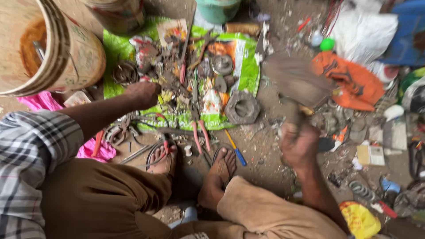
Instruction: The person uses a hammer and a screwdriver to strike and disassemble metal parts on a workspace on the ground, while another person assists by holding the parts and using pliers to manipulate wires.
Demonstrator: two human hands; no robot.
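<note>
I squat on a dirt floor with my sandalled feet (195, 163) in front of me. My left hand (142, 94) is closed into a fist over the green plastic sheet (116, 48), among small rusty parts; what it grips is hidden. My right hand (299, 144) is shut on the handle of a hammer (295, 79), whose head is raised and blurred by motion. A grey hexagonal metal nut (241, 107) lies on the sheet between my hands. Pink-handled pliers (200, 135) lie near my feet.
A large wooden drum (66, 48) stands at the upper left. A teal bucket (218, 9) is at the top. An orange bag (354, 82), white sacks (363, 31), a yellow bag (361, 219) and scattered scraps crowd the right. A blue-yellow screwdriver (235, 148) lies by my right foot.
</note>
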